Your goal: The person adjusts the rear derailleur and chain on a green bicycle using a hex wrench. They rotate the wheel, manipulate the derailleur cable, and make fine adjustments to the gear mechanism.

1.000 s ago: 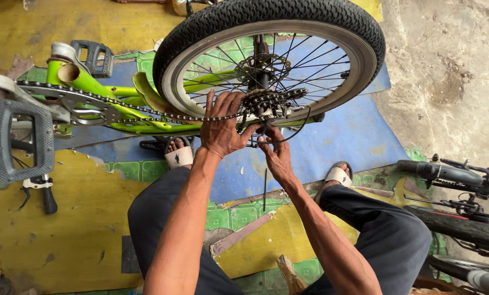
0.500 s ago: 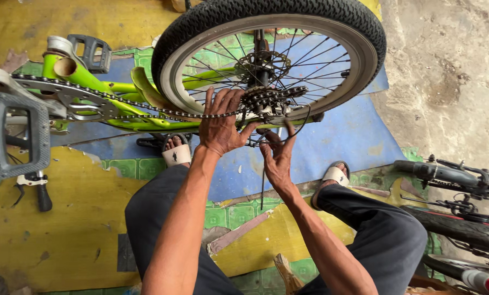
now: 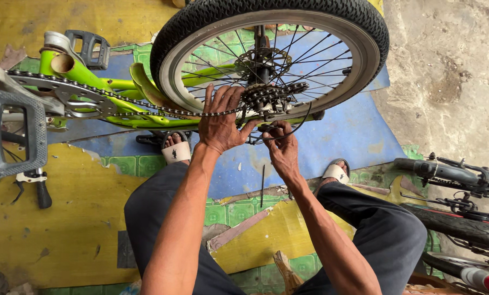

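Observation:
A lime-green bicycle frame point(image 3: 118, 112) lies upside down in front of me, its rear wheel point(image 3: 266, 24) up at the top centre. My left hand point(image 3: 221, 123) rests on the chain point(image 3: 146, 104) and frame beside the rear sprocket cluster point(image 3: 269, 95), fingers spread against the spokes. Just below the sprockets, my right hand point(image 3: 280, 145) pinches the rear derailleur and a thin black cable point(image 3: 299, 127). I cannot see the derailleur clearly behind my fingers.
A grey pedal point(image 3: 12, 134) and the chainring point(image 3: 53, 90) fill the left edge. A second bicycle point(image 3: 457, 213) lies at the right. A thin dark rod point(image 3: 263, 186) lies on the blue and yellow floor mats between my sandalled feet.
Both hands stayed at the sprockets. My right hand shifted slightly up toward the derailleur, and the view tilted a little.

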{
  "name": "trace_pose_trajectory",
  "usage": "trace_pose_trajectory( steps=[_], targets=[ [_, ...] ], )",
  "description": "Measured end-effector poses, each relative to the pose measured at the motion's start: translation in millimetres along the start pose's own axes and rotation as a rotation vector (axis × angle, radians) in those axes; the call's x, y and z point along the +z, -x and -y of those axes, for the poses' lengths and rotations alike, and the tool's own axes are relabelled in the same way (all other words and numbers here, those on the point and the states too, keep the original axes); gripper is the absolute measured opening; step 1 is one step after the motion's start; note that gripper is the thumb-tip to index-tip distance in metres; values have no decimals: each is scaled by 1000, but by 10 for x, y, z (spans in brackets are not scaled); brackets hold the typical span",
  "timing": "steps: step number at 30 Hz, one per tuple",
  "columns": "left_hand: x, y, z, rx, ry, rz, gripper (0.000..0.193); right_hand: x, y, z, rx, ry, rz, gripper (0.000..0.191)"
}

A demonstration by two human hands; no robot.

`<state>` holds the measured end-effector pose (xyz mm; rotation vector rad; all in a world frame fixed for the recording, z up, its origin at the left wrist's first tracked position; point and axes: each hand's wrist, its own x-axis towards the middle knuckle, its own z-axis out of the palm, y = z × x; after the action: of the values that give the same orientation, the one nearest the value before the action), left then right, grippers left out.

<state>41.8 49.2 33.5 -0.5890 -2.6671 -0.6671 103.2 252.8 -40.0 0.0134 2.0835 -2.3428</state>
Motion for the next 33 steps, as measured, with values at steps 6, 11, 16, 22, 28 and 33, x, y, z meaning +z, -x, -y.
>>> trace_pose_trajectory(
  steps=[6,11,16,22,28,33],
  targets=[
    [-1,10,13,5,-13,2,92,18,-30,-10,-94,203,-23,42],
    [0,0,4,-9,16,-2,90,35,-12,79,-111,434,-42,46],
    [-12,214,-20,19,60,-80,81,29,-5,262,-89,322,47,53],
    [-25,680,-123,-199,166,-186,46,-72,218,382,-54,379,-1,60],
    [-129,742,-244,-201,187,-210,40,-203,381,420,108,450,-192,24],
    [-215,755,-357,-248,245,-231,43,-325,393,671,-181,548,-269,21]
  ],
)
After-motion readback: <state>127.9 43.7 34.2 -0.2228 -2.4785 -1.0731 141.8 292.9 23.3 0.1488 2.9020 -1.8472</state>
